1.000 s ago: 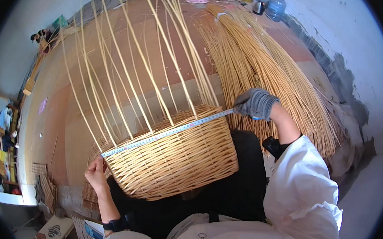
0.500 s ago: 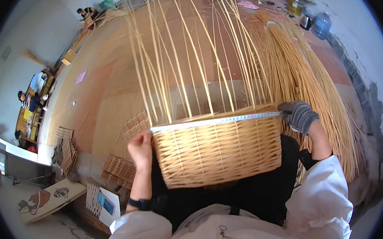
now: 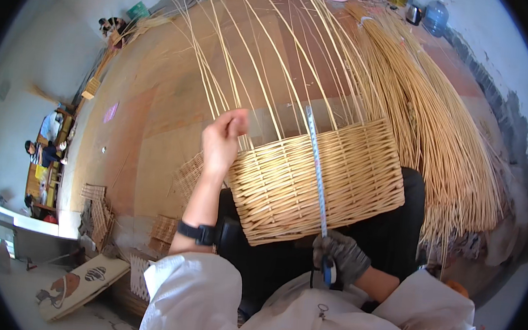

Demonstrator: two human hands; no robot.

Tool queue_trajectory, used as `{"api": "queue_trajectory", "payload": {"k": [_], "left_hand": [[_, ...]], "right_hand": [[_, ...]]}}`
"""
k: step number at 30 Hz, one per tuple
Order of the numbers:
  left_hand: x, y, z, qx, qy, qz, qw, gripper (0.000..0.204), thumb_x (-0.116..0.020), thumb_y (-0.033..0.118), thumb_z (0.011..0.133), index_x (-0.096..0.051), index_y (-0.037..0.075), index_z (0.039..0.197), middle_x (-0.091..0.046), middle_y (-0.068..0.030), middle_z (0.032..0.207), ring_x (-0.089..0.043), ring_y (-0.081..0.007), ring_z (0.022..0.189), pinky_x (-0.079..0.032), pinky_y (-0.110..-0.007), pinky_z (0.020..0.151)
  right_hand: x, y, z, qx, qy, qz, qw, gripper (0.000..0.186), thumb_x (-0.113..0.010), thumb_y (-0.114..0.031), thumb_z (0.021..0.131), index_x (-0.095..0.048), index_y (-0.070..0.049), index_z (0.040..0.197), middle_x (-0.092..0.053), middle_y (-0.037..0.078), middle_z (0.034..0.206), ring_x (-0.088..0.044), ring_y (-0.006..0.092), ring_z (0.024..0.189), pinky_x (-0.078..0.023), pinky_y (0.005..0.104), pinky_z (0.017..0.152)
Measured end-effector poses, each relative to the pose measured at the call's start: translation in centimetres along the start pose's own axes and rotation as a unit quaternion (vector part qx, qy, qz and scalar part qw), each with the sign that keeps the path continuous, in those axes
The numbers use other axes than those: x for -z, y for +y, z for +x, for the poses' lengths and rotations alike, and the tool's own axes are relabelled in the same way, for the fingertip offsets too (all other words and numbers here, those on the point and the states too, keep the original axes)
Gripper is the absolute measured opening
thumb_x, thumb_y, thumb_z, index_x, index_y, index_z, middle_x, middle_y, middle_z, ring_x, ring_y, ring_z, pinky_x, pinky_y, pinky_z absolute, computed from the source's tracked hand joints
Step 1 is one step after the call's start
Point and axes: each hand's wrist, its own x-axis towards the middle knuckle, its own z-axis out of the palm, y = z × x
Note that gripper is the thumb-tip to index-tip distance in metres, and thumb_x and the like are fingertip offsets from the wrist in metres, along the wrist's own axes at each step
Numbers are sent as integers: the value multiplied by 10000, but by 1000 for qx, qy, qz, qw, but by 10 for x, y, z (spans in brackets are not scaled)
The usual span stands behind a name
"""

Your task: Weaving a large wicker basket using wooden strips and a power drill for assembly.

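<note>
A woven wicker basket (image 3: 274, 190) rests tilted on my lap, its side wall facing up and long loose stakes (image 3: 264, 84) rising from its far edge. In my right hand (image 3: 351, 259), which wears a grey glove, is a tape measure (image 3: 329, 272) with a blue and dark case. Its pale blade (image 3: 319, 169) runs up across the basket wall and past the far edge. My bare left hand (image 3: 221, 142) is raised by the basket's far left corner, in front of the stakes. Its fingers are curled and slightly blurred, with nothing visible in them.
A large bundle of long canes (image 3: 411, 102) lies on the floor to the right. Woven panels (image 3: 98, 211) lie at the left, near a painted board (image 3: 81, 287). Two people (image 3: 42, 150) sit far off at the left. A kettle (image 3: 414, 14) and water jug (image 3: 435, 17) stand at the back right.
The tape blade, stretched along the basket's far edge before, now crosses the wall from near to far. My right hand has come down to the near edge; my left hand has risen off the corner.
</note>
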Motion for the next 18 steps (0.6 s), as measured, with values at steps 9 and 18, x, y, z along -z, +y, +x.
{"api": "queue_trajectory", "payload": {"k": [9, 18], "left_hand": [[-60, -9, 29, 305, -178, -51, 934, 233, -426, 106, 936, -554, -83, 985, -629, -113, 868, -623, -168, 772, -519, -268, 704], [-33, -10, 49, 245, -152, -58, 956, 400, -438, 16, 895, -325, -167, 1232, -519, -285, 1132, -603, -257, 971, -536, -282, 793]], "right_hand": [[-22, 30, 5, 11, 100, -115, 988, 294, -523, -294, 903, -574, -10, 958, -601, 81, 714, -572, 151, 619, -467, 262, 569], [-16, 26, 5, -21, 69, -32, 997, 259, -548, -257, 891, -592, -5, 930, -594, 74, 673, -552, 138, 575, -453, 256, 529]]}}
